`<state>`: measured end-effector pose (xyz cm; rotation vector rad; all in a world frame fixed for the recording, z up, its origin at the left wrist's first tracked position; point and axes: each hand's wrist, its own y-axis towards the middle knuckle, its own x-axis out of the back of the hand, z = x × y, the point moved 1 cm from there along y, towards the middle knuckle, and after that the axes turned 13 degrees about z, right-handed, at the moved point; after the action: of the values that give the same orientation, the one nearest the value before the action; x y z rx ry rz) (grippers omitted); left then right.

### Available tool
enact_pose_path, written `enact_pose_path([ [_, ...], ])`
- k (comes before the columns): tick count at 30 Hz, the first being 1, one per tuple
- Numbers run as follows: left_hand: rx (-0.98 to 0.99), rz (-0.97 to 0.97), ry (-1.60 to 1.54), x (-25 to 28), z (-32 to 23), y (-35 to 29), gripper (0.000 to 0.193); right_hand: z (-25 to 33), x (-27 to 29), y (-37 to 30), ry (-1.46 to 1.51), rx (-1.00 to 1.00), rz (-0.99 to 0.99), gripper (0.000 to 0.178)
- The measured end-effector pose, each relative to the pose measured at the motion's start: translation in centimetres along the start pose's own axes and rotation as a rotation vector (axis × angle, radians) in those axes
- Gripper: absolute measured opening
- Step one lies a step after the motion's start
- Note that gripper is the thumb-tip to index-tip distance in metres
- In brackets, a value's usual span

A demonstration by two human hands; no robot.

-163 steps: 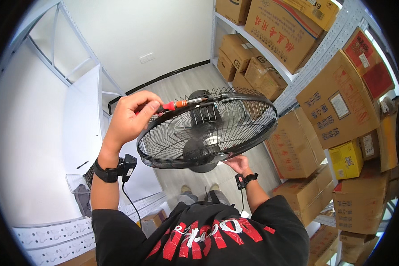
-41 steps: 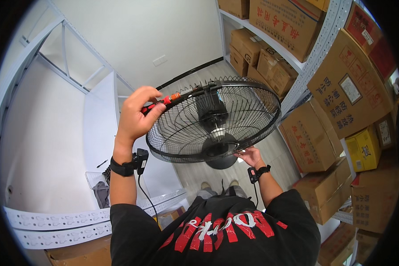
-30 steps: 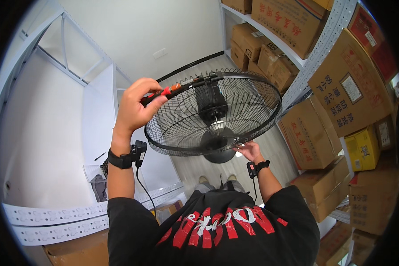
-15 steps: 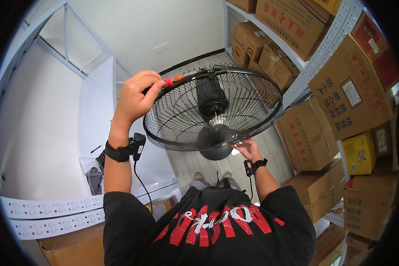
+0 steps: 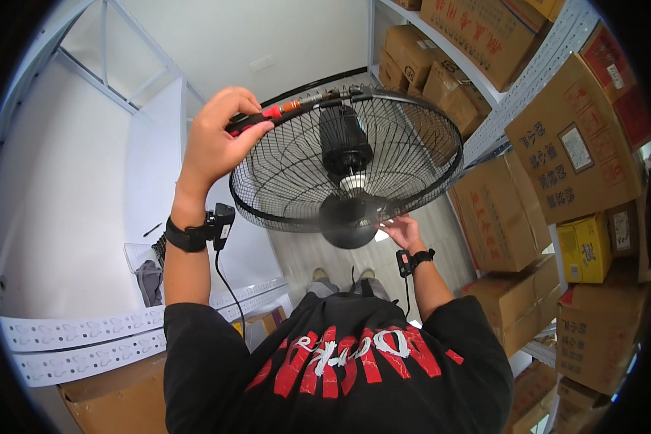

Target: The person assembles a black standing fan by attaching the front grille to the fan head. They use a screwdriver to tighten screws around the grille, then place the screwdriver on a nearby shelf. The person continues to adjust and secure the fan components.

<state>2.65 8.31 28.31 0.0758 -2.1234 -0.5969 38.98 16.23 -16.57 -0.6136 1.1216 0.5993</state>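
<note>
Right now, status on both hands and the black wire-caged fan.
Left hand holds red-black screwdriver along upper rim of black wire-caged fan. Right hand at lower rim. Brown cardboard boxes stacked right.

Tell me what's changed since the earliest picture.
The fan guard appears tilted, its top further forward, and looks rounder; the left hand and screwdriver have moved forward too. Nothing was newly gripped or released. The left hand still holds the screwdriver, the right hand remains at the guard's lower edge, and the cardboard boxes stayed put.
</note>
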Motion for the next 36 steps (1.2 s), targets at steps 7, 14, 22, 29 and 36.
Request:
enact_pose_path([
  [7, 0.015, 0.026, 0.014, -0.3, 0.2, 0.0, 0.012, 0.2, -0.3, -0.3, 0.005, -0.010, -0.033, 0.061],
  [14, 0.013, -0.020, -0.034, -0.8, 0.5, 0.0, 0.016, -0.1, 1.1, 0.2, 0.069, -0.026, 0.008, 0.053],
  [22, -0.009, 0.083, -0.027, -0.8, 1.7, -0.1, 0.010, -0.1, 1.0, 0.2, 0.094, -0.038, 0.019, 0.076],
  [29, -0.046, 0.022, -0.071, -1.4, 0.4, 0.2, 0.016, -0.5, 0.8, 0.4, 0.098, 0.014, -0.002, 0.054],
  [36, -0.178, 0.127, 0.130, -0.8, 0.5, 0.2, 0.010, -0.6, 0.9, 0.1, 0.087, 0.017, 0.022, 0.059],
])
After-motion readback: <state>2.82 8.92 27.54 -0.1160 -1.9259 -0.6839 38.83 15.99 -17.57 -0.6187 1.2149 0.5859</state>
